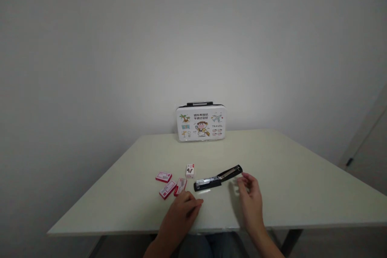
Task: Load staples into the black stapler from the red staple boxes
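Note:
A black stapler (208,183) lies spread open on the table, its metal staple channel exposed and its top arm folded back to the right. My right hand (251,198) is beside the end of that arm, fingers loosely bent and a little apart, with nothing visible in them. Left of the stapler, my left hand (183,211) rests low over the table with its fingers closed together; whether anything small is between them is hidden. Just beyond it are a pink-and-white staple box (180,185), a second pink box (167,189) and a third (163,176).
A small upright white box (190,171) with a dark printed picture stands behind the pink ones. At the back of the pale table (121,201), a white case (201,123) with cartoon prints and a black handle stands against the wall. The table's front edge runs below my hands.

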### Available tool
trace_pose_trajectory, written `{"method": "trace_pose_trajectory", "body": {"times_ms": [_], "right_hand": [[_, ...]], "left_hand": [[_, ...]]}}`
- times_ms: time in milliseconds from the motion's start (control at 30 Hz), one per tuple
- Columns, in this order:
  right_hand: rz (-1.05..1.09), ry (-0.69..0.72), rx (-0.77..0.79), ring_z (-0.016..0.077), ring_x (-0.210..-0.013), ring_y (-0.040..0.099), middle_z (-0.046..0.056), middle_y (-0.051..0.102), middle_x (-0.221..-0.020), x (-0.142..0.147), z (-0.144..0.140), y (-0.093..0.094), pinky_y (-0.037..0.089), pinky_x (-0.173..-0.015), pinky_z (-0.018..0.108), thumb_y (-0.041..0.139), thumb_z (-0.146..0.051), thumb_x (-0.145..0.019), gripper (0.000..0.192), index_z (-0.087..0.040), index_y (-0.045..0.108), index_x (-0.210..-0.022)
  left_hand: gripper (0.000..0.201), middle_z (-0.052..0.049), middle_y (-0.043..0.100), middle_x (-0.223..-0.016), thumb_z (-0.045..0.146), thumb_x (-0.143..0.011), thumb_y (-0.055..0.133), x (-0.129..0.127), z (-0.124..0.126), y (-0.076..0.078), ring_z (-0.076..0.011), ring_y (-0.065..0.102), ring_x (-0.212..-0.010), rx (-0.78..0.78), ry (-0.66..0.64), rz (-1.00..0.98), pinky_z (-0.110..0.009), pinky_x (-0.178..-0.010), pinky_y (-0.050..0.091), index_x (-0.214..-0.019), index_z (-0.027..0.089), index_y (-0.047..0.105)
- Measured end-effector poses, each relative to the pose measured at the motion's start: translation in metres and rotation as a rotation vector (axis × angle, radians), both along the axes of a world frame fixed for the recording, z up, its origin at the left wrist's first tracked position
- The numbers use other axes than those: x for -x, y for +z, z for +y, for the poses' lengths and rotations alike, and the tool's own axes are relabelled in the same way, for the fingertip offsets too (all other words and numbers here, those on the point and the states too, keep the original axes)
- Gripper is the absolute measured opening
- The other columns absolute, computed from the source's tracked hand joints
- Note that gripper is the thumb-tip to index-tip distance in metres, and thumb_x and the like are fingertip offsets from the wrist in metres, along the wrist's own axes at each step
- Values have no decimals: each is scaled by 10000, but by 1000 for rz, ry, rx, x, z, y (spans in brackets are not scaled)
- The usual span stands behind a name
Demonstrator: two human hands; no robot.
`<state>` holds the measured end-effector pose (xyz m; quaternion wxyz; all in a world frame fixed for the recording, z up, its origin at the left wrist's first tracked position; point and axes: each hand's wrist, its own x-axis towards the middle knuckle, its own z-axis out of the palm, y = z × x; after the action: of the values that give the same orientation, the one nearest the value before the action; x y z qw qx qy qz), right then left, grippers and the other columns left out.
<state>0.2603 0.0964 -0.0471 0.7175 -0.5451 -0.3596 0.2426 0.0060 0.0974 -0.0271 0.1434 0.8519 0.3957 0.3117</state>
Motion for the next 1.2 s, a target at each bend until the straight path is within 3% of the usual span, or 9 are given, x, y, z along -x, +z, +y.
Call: {"method": "trace_pose_trajectory", "body": {"times_ms": [67,133,200,367,500,600,733,967,1200], "right_hand": [[-110,340,75,160,-737,560,0,605,-803,8,-4,11,454,-664,259,619,-517,-893,421,-201,645,-1170],[-239,659,143,149,-661,522,-9,587,-733,16,-8,21,406,-598,245,612,-523,-895,448,-184,668,-1182],[-396,795,191,136,-634,506,-14,605,-740,24,-12,27,377,-583,236,656,-513,-866,468,-197,678,-1211],[-796,767,244,130,-619,537,-40,637,-707,37,-21,35,341,-603,241,697,-465,-854,317,-284,733,-1113],[-992,690,226,140,-686,586,-48,657,-727,42,-26,38,321,-633,245,611,-447,-938,189,-302,730,-962],[-1055,678,192,146,-746,616,-35,682,-798,44,-27,37,322,-655,248,490,-442,-1015,272,-265,680,-934],[-1135,646,156,159,-812,637,-13,690,-873,44,-29,32,331,-688,250,384,-442,-1059,339,-238,617,-923],[-1208,619,172,169,-821,651,-7,695,-881,46,-29,29,339,-703,255,346,-442,-1073,360,-241,599,-916],[-1235,610,207,177,-832,666,13,712,-885,48,-28,28,350,-717,260,325,-469,-1074,420,-235,640,-922]], "left_hand": [[199,-33,637,-918,262,-964,567,0,2,2,-163,599,-884,79,-20,-26,-280,-810,454,-1022,280,757],[177,-25,640,-883,285,-946,600,0,3,4,-157,597,-857,122,-25,-50,-270,-787,431,-987,286,772],[169,-14,642,-838,322,-939,614,1,3,6,-154,593,-828,161,-25,-59,-266,-769,408,-962,292,779],[204,12,695,-811,361,-940,589,2,4,13,-150,592,-801,274,-67,-69,-261,-774,383,-953,285,778],[293,19,661,-672,400,-955,539,3,6,16,-144,576,-705,367,-103,-90,-249,-727,397,-1047,251,774],[347,13,660,-686,440,-950,537,3,8,14,-136,566,-661,407,-123,-115,-241,-668,398,-1125,235,755],[308,4,708,-838,473,-913,597,4,8,13,-149,581,-758,347,-95,-115,-247,-709,390,-1098,293,765],[290,1,698,-838,465,-909,599,4,6,16,-150,577,-761,383,-87,-158,-241,-693,382,-1082,307,769],[344,6,644,-735,469,-900,593,3,8,8,-124,487,-651,410,-114,-219,-230,-595,335,-1068,228,772]]}}
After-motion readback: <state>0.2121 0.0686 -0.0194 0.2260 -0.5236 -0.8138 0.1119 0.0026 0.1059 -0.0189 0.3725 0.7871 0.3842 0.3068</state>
